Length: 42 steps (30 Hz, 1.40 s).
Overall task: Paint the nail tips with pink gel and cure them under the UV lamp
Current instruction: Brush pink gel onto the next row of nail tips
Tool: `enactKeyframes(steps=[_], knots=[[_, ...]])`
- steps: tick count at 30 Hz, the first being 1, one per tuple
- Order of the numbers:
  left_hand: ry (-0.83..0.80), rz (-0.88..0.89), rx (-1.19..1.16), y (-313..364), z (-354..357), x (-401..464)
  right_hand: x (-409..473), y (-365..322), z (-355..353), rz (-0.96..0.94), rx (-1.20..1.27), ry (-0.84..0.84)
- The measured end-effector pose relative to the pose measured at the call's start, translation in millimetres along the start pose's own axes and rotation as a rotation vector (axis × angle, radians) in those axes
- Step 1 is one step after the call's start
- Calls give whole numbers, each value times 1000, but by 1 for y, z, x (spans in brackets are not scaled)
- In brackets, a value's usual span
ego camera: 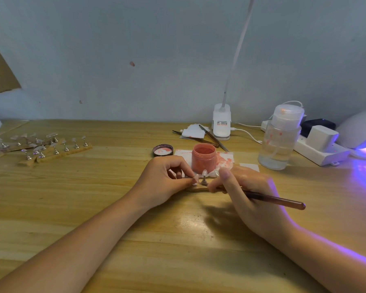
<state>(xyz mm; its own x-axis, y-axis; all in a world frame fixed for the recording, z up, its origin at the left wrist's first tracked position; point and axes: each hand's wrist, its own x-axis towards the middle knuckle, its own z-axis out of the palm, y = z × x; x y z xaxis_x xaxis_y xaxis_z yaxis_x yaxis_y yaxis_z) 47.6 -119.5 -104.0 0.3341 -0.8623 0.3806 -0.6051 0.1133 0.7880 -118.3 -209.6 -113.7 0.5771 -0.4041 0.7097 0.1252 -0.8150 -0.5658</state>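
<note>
The step in hand appears to be preparation of one nail tip for painting; the left hand [167,178] pinches a pale nail tip [195,179] between thumb and forefinger, just beside a small metal stand [204,180] that carries a second tip and sits on a short wooden strip [195,189]. The right hand [247,187] grips the brush [277,200], a slim, glossy, dark brown handle; the bristle end is hidden behind the fingers.

The next move probably calls for seating the tip firmly, then loading the brush from the jar of pink gel [203,157]; the jar stands open just behind the hands, on a stained white paper [225,160], its lid [163,150] lying beside it.

The jar is a short, round, translucent tub with a threaded neck. The table [93,208] is varnished wood with a visible grain. Further tips on metal stands [40,146] wait far left on similar strips. The UV lamp [361,132] is a smooth white dome at far right; it glows violet.
</note>
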Motion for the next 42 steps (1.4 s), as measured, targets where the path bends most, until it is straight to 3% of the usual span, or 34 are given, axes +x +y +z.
enactKeyframes(steps=[42], knots=[[10,27,63,-1,1,0,1,-1,1,-56,-37,3]])
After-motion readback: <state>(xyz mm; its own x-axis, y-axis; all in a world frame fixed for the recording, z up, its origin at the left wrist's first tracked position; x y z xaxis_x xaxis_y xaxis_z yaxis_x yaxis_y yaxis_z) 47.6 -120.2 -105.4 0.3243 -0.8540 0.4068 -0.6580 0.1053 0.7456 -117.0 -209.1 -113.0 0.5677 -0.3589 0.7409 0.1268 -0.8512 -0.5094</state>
